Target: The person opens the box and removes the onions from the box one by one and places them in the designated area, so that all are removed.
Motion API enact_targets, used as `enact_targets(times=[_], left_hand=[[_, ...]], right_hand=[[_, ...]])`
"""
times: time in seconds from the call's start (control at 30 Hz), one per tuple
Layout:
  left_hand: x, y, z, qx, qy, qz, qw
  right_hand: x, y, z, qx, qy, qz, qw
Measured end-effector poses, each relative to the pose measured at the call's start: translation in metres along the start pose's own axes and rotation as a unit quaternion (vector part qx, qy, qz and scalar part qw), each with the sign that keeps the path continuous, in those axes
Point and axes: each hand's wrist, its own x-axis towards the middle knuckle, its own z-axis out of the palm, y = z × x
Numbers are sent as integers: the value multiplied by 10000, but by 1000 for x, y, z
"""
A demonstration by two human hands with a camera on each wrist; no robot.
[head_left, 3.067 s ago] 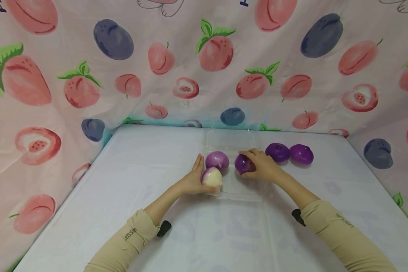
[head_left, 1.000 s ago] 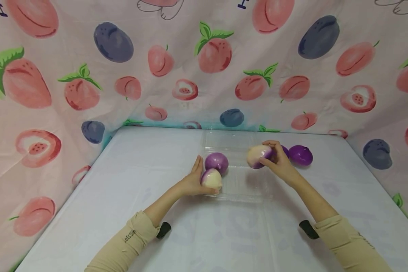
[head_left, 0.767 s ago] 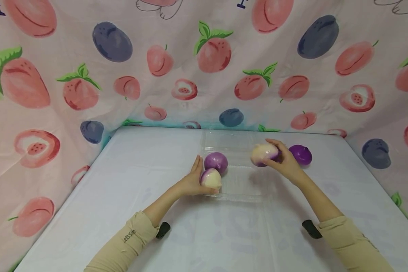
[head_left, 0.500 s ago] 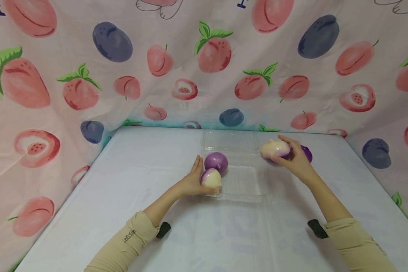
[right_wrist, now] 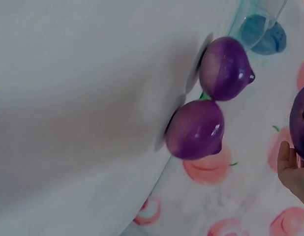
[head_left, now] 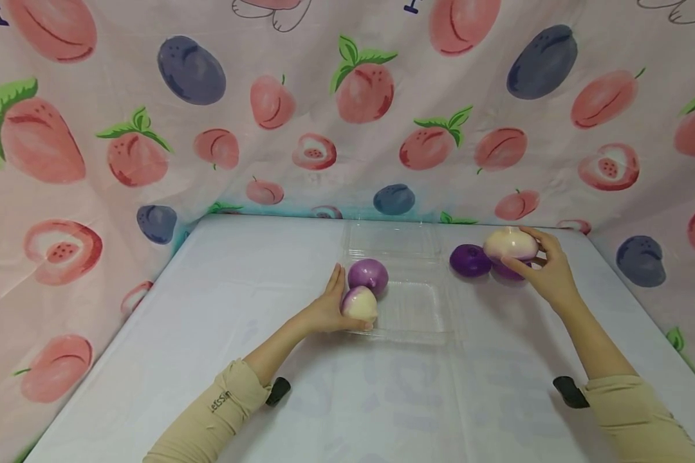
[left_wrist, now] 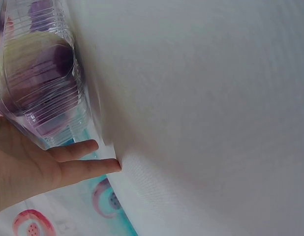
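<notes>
- Holding one onion, by our reading of its shape and skin: the right hand, fingers and thumb curved round its sides, grip spread to the onion's width.
- Held onion, white above and purple below: we place it in the air to the right of the container; the right wrist view shows it well apart from the pair below.
- Pair of purple onions on the white table: left table onion and right table onion, side by side, the second partly covered by the held one in the head view.
- Clear container, one, its lid laid open at the back. Contents, left part: mauve onion, and pale-topped onion in front.
- Left hand: fingers straight along the container's left side, thumb across the near edge; a wide hold, steadying it, we judge.
- Step in hand, as we judge: carrying a single onion across to the table's right side.
- Next move, in our view: calls for a slow lowering beside the pair without knocking either, and release only once the round piece sits without rolling.
</notes>
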Motion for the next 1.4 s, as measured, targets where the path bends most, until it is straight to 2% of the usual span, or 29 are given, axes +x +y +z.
enact_targets(times=[0.37,0.5,0.73,0.83,1.07,1.4], left_hand=[[1,0,0,-54,16,-33,10000],[2,-1,2,-29,-5,-4,10000],[1,-1,0,9,25,-54,10000],[1,0,0,25,26,-29,10000],[2,1,-1,34,-16,-45,10000],[2,-1,1,33,-11,-44,10000]], right_hand=[[-4,27,-28,-166,346,276,9989],[-10,38,-36,-122,323,518,9981],[-15,54,-47,-580,335,887,9938],[-16,59,-50,-741,345,996,9917],[-14,71,-51,-1024,444,923,9895],[-1,82,-49,-1390,249,1527,9781]])
